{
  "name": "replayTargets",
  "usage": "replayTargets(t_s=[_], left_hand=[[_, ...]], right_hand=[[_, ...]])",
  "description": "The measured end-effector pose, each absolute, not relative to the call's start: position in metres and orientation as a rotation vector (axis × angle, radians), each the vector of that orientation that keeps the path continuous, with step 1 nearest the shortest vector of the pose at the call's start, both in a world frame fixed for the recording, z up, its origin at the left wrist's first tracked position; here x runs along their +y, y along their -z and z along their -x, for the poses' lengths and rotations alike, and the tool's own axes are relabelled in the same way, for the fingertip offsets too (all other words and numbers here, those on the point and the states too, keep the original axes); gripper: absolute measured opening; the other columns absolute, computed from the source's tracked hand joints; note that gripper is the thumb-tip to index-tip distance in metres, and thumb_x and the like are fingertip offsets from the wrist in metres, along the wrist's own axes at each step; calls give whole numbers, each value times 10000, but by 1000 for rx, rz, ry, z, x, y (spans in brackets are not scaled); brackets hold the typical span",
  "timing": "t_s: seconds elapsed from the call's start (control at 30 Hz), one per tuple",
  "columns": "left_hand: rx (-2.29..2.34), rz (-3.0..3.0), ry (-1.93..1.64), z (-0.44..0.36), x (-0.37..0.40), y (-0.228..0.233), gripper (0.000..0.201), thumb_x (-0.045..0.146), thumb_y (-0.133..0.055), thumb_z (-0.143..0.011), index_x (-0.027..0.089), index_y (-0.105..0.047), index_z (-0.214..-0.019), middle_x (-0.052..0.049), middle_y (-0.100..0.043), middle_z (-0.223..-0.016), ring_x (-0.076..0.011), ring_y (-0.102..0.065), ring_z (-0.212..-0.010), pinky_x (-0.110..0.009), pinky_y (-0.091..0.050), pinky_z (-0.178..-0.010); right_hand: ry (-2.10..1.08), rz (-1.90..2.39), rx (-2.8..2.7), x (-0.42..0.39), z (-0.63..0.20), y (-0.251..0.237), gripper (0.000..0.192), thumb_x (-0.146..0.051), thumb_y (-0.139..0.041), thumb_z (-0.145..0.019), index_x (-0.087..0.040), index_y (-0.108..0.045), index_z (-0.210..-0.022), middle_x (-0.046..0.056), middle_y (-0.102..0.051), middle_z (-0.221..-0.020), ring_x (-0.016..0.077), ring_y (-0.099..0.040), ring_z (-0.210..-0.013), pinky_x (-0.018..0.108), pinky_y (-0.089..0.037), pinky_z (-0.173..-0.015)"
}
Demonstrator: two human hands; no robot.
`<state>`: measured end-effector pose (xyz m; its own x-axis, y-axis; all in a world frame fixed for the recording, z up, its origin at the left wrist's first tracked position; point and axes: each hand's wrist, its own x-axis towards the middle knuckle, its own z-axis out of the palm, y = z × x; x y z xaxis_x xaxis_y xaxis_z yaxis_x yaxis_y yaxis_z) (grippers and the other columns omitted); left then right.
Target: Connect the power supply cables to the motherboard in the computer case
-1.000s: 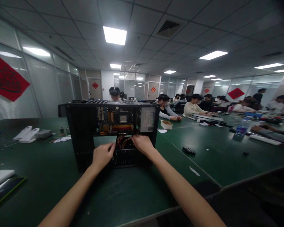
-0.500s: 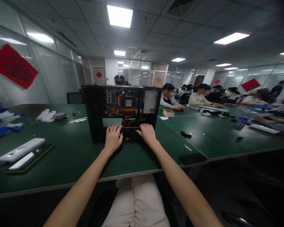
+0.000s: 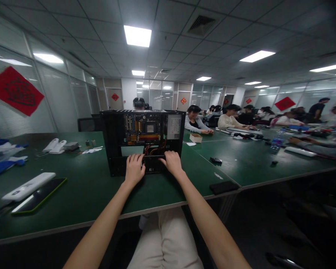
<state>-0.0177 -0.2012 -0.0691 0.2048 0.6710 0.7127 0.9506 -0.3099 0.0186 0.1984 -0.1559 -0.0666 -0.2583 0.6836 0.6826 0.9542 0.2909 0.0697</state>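
Observation:
A black computer case (image 3: 116, 142) stands on the green table with its open side facing me. Inside it a motherboard (image 3: 137, 130) shows, with a power supply (image 3: 173, 127) at the upper right and bundled cables (image 3: 154, 149) below. My left hand (image 3: 134, 170) grips the case's lower front rail, fingers over its top edge and thumb on the near side. Farther right along the same rail, my right hand (image 3: 172, 163) holds on, its fingers curled over the edge. The fingertips of both hands are partly hidden behind the rail.
On the left lie a phone (image 3: 39, 196) and a white device (image 3: 29, 186). Blue-and-white bags (image 3: 5, 157) and white pieces (image 3: 56, 145) sit farther back. To the right are a black flat object (image 3: 224, 187) and a small box (image 3: 196, 138). Other people sit along the table (image 3: 145, 201).
The view has tilted up slightly and turned a little to the right. Both hands keep their places on the case, which stays where it stood.

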Motion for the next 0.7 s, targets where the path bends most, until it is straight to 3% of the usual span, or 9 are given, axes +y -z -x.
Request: replayTargets(t_s=[0.23,0.43,0.57,0.7], left_hand=[[-1497,2071,932,16,-208,73,440,258,-444,-899,179,-533,-1322,-129,-583,-1298,-301,-447,-1265,-474,-217,-1146],[-1511,2138,774,43,-196,57,608,449,-510,-906,118,-421,-1408,-187,-616,-1214,-323,-551,-1096,-435,-354,-979],[-1416,2203,680,56,-187,52,415,468,-517,-908,160,-587,-1177,-148,-656,-1109,-306,-566,-1028,-407,-367,-894],[-1465,2098,718,50,-185,54,340,499,-526,-902,174,-615,-945,-121,-671,-940,-301,-572,-908,-408,-360,-793]], right_hand=[[644,1414,-2017,-168,-201,71,335,-477,-540,-932,-146,-592,-937,103,-623,-930,238,-526,-889,323,-336,-785],[688,1337,-2054,-165,-207,75,378,-504,-475,-955,-149,-601,-924,95,-626,-929,231,-523,-877,321,-316,-769],[755,1282,-2011,-156,-208,81,379,-464,-406,-986,-152,-609,-914,95,-625,-910,227,-516,-870,328,-293,-762],[840,1223,-1938,-145,-207,90,381,-464,-428,-971,-161,-619,-843,86,-620,-845,220,-508,-820,342,-274,-728]])
